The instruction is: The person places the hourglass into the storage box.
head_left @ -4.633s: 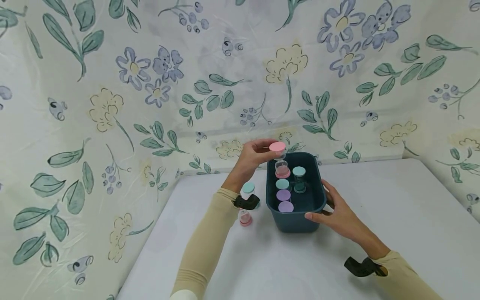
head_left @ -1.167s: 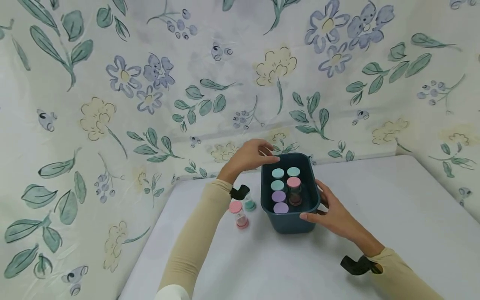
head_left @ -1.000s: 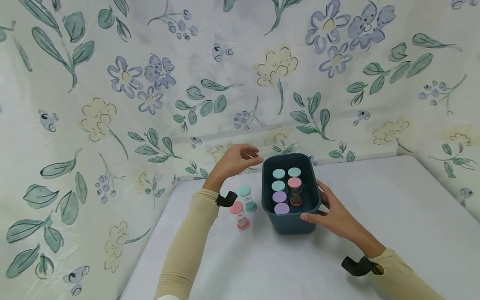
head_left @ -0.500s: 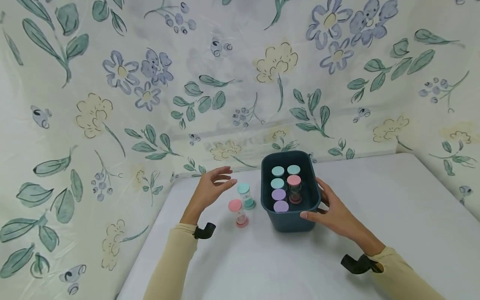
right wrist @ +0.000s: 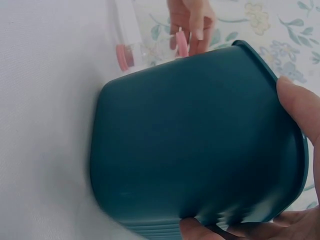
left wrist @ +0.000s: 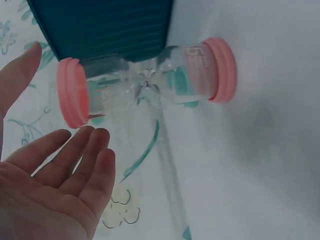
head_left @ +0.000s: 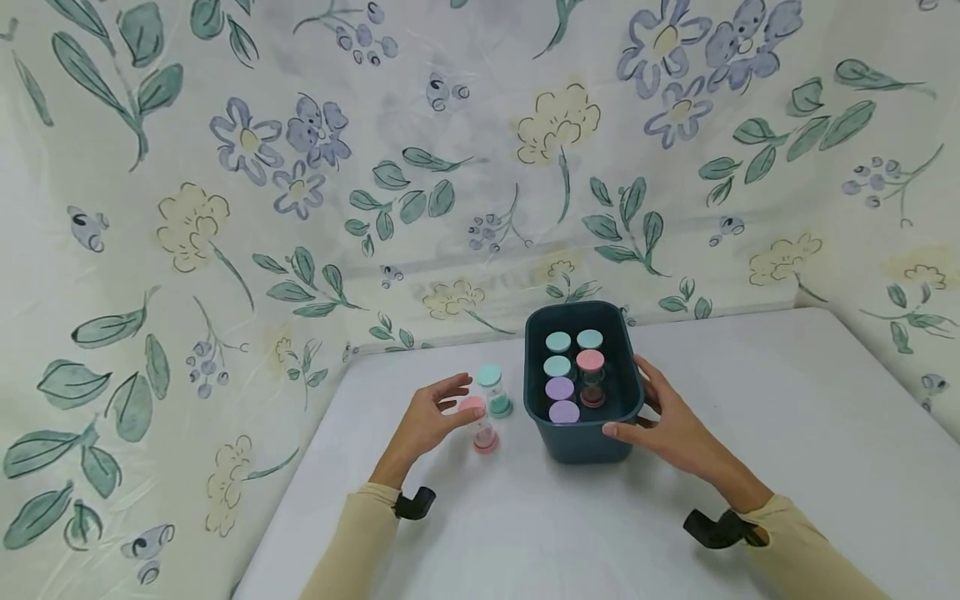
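A pink-capped sand timer [head_left: 485, 440] stands upright on the white table. My left hand [head_left: 426, 421] is at its upper cap, thumb and fingers spread to either side; in the left wrist view the fingers are apart from the pink cap [left wrist: 75, 95]. Just behind it stands a teal-capped sand timer [head_left: 490, 377]. My right hand [head_left: 678, 437] grips the near right corner of a dark teal plastic bin [head_left: 588, 447], thumb on the rim. Inside the bin stand several sand timers: teal-capped [head_left: 557, 342], purple-capped [head_left: 559, 388] and one pink-capped [head_left: 590, 361].
The white table [head_left: 540, 533] runs up to a floral-patterned sheet [head_left: 450, 208] behind and at the sides. Black wrist straps [head_left: 415, 503] sit on both wrists. The bin's wall stands just right of the two loose timers.
The left hand put a pink-capped timer into the bin, let go, and moved left and down to the loose pink-capped timer. The right hand has stayed on the bin.
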### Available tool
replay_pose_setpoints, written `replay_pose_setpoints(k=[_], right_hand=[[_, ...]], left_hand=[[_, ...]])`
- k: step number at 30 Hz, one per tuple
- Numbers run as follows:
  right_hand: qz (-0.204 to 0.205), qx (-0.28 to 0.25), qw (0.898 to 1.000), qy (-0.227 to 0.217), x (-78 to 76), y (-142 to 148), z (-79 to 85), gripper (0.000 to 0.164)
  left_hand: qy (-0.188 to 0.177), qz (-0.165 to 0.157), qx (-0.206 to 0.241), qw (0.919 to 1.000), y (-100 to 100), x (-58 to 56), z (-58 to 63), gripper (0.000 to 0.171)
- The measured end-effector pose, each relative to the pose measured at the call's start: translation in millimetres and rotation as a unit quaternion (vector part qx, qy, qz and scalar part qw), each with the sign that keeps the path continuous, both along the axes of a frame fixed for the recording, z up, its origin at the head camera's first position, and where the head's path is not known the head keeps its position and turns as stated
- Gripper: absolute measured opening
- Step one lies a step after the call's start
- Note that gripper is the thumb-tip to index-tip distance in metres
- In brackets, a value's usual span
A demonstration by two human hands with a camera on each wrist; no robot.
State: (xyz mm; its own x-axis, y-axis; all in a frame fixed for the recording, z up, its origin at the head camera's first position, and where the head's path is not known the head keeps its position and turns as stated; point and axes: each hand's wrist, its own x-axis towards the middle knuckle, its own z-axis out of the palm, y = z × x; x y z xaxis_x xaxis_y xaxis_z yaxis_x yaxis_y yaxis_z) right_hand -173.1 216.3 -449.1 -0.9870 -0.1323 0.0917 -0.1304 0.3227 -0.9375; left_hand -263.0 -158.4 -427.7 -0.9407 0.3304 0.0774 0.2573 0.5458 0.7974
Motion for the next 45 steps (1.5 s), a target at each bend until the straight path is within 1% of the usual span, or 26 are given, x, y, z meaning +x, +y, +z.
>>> replay_pose_setpoints(k=[4,8,12,17,26,31,33,36,41,45], right_hand=[[-0.001,0.002,1.000,0.003,-0.1,0,-0.4,0.113],[-0.001,0.004,1.000,0.002,0.0,0,-0.4,0.113],[-0.003,0.006,1.000,-0.003,0.1,0,0.0,0.113],[-0.004,0.005,1.000,-0.003,0.2,-1,0.1,0.113],[-0.008,0.012,1.000,-0.010,-0.7,-1,-1.1,0.114],[-0.005,0.010,1.000,-0.008,-0.4,-2,0.0,0.114],[-0.003,0.008,1.000,-0.006,-0.2,-3,0.2,0.114],[0.000,0.006,1.000,-0.003,0.1,-2,0.3,0.113],[0.001,0.002,1.000,0.002,-0.7,-1,-1.5,0.112],[-0.001,0.006,1.000,0.000,-0.8,-1,-2.2,0.112]], left_hand=[[-0.011,0.009,0.003,0.9999,1,2.3,-2.5,0.069],[-0.022,0.028,0.004,0.9994,1,4.5,-3.8,0.063],[-0.034,0.042,-0.006,0.9985,1,5.2,-5.5,0.059],[-0.040,0.042,-0.015,0.9982,2,4.6,-7.7,0.058],[-0.044,0.040,-0.005,0.9982,-3,3.5,-14.4,0.053],[-0.034,0.037,-0.007,0.9987,-7,4.1,-14.9,0.053],[-0.027,0.033,-0.001,0.9991,-9,5.2,-12.3,0.051],[-0.022,0.028,0.021,0.9991,-9,6.9,-4.4,0.048],[-0.015,0.010,0.060,0.9981,-7,8.2,13.3,0.049],[-0.020,0.002,0.099,0.9949,-4,7.7,27.3,0.050]])
